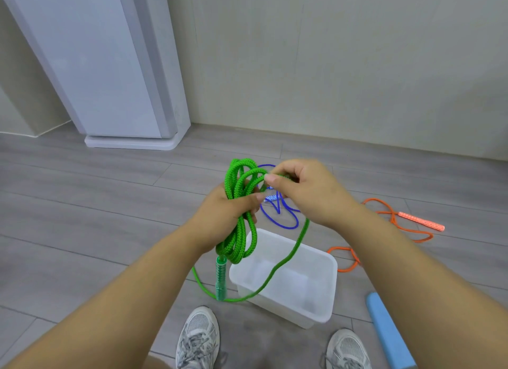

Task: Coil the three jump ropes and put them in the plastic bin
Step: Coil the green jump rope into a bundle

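**Green rope part-coiled above bin; 2 ropes lie uncoiled on floor**

The white plastic bin (275, 311) stands open directly below the hands and holds no rope, so a finished coil can probably drop straight in.

The green jump rope (233, 181) is gathered in several loops. The left hand (225, 212) has its fingers curled round the bundle, keeping the loops together. 1 green handle (220, 278) hangs beneath, and a loose length sags across the bin's mouth. The right hand (308, 192) pinches the rope at the top of the bundle, apparently laying on the next loop.

The orange jump rope (412, 230) sprawls to the right, well apart from the bin. The blue jump rope (288, 227) lies just beyond it.

Judgement: 0 of 3 ropes stowed.

Surface and room: plain pale wall (357, 66); grey plank floor (82, 203); white floor-standing unit (110, 66) at far left; blue foam tube (387, 330) near the right shoe (347, 349).
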### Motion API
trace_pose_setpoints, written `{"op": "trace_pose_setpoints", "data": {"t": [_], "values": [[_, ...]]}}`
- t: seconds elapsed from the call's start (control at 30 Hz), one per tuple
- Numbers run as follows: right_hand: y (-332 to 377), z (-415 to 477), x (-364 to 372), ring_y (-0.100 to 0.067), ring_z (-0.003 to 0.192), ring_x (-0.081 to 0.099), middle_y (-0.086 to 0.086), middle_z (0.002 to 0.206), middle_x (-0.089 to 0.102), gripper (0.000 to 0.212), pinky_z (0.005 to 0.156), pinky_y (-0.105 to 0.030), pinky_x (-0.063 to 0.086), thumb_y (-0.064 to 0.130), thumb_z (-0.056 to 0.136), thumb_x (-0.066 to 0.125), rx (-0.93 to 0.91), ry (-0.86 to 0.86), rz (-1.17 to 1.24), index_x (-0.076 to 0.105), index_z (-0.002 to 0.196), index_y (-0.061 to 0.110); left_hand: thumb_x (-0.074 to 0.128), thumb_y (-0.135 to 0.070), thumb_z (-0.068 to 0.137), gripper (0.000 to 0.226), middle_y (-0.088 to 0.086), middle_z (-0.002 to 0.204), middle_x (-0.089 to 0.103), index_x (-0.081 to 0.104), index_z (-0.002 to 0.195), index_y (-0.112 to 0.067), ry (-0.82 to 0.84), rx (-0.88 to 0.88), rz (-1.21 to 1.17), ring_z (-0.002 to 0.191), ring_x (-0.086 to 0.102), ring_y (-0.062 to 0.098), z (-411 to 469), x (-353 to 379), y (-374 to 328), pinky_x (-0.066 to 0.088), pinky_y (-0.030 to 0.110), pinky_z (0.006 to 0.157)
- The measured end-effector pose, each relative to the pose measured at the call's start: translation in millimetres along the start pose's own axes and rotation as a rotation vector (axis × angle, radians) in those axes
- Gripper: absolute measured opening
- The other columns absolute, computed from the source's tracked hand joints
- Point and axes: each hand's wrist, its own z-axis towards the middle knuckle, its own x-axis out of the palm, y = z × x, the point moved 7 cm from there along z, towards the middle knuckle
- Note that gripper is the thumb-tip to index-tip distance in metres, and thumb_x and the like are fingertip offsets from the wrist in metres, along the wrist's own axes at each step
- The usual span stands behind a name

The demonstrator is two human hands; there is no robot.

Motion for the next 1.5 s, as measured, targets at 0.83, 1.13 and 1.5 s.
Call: {"op": "trace_pose_setpoints", "data": {"t": [0.83, 1.13, 1.5], "values": [[-26, -18, -11, -0.005, 0.056, 0.051, 0.003, 0.058, 0.059, 0.017, 0.063, -0.023, 0.043, 0.022, 0.089, 0.058, 0.02, -0.133, -0.031, 0.067, 0.074, 0.023, 0.064, -0.037, 0.085, 0.028, -0.005, 0.049, 0.04, 0.061, 0.07, -0.013, -0.387, -0.076, -0.139, 0.041, 0.04, 0.013, 2, -47, -3, 0.037, 0.026, 0.051], [5, -15, 35, -0.014, 0.05, 0.034, -0.002, 0.051, 0.038, 0.036, 0.054, -0.034, 0.03, 0.031, 0.093, 0.049, -0.044, 0.061, -0.254, 0.047, 0.062, 0.013, 0.073, -0.024, 0.078, 0.033, -0.004, 0.051, 0.046, 0.047, 0.059, -0.015, -0.367, 0.042, -0.119, 0.042, 0.051, 0.009, -2, -25, -14, 0.042, 0.019, 0.043], [14, -13, 41, -0.007, 0.054, 0.036, 0.004, 0.056, 0.041, 0.027, 0.056, -0.03, 0.03, 0.032, 0.096, 0.044, -0.047, 0.199, -0.416, 0.056, 0.072, 0.031, 0.065, -0.007, 0.084, 0.022, 0.004, 0.066, 0.069, 0.066, 0.062, -0.011, -0.381, -0.011, -0.271, 0.065, 0.065, 0.019, 3, -23, 0, 0.054, 0.036, 0.066]]}}
